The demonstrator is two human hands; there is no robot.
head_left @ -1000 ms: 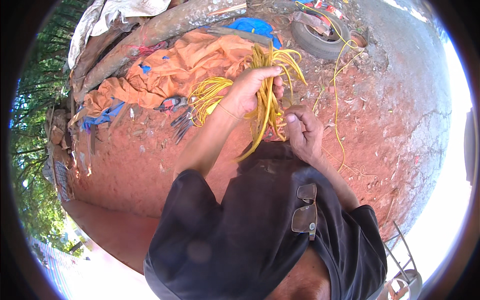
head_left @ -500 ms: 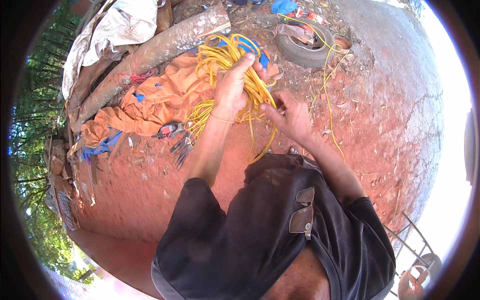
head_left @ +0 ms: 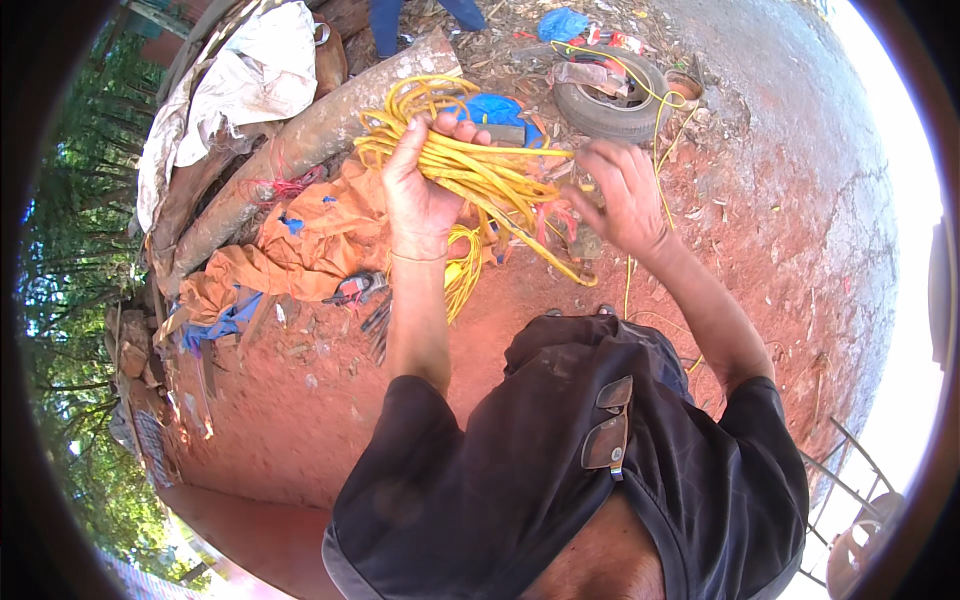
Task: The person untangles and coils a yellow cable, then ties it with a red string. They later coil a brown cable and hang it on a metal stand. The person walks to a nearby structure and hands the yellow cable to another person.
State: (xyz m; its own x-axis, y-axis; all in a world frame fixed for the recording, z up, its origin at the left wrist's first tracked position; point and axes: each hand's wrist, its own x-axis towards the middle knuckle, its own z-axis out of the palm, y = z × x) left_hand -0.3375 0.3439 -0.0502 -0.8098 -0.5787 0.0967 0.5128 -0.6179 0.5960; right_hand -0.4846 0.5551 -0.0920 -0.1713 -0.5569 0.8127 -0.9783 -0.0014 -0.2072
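A bunched coil of yellow cord (head_left: 480, 170) lies across my left hand (head_left: 425, 190), whose thumb and fingers are closed around its left part. The loops stretch out to the right, and one long loop droops below the rest. My right hand (head_left: 625, 195) is at the right end of the coil with its fingers curled. A strand from the coil runs to its fingertips; the exact grip is partly hidden. Below my left wrist, a second bundle of yellow cord (head_left: 462, 275) hangs or lies near the ground.
An old tyre (head_left: 610, 118) lies ahead, with a red tool (head_left: 600, 66) on it and yellow cord trailing past. On the left are a log (head_left: 330, 120), an orange tarp (head_left: 320, 235), a white sack (head_left: 260, 75) and a hand tool (head_left: 352, 289). Another person's blue-clad legs (head_left: 385, 25) stand at the far edge.
The coil has swung from nearly upright to lying sideways, and my left hand has moved left. My right hand has risen and shifted right. The blue-clad legs show more at the far edge.
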